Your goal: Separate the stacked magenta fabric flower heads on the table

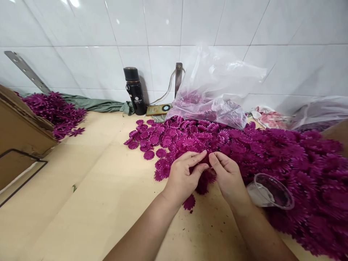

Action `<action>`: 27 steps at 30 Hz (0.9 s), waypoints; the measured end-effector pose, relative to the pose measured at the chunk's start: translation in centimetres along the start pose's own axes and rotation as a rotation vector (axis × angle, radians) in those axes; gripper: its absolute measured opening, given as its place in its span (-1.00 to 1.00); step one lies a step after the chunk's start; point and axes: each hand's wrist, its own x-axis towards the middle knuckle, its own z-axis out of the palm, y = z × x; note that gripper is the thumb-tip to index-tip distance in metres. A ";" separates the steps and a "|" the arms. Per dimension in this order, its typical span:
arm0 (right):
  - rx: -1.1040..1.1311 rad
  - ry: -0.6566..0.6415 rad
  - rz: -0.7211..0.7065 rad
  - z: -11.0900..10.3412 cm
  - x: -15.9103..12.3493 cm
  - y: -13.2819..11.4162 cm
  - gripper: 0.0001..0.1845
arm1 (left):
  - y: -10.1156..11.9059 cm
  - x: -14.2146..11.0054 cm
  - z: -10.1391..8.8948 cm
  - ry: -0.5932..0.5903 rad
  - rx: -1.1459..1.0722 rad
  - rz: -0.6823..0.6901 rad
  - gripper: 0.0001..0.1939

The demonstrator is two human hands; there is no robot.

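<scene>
In the head view my left hand (185, 174) and my right hand (230, 175) meet over a heap of purple artificial flower pieces (190, 141). Thumb and fingers of my left hand close on a purple flower piece (206, 159). My right hand pinches at the right side of the same piece, its fingertips pressed together. The piece blends with the heap behind, so its outline is hard to make out. Just right of my right wrist, a clear plastic cup (284, 197) lies tilted on the flowers with something whitish inside.
A clear plastic bag (217, 83) of purple pieces stands behind the heap. A black bottle (135, 90) and a phone (158, 110) sit by the tiled wall. At left are a cardboard box (24, 123), a black wire frame (29, 181) and star-shaped purple pieces (58, 112).
</scene>
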 end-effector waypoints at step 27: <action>-0.068 -0.205 0.007 1.6 -1.3 -1.7 -0.72 | -0.9 1.4 -2.3 0.381 -0.331 -0.378 -0.85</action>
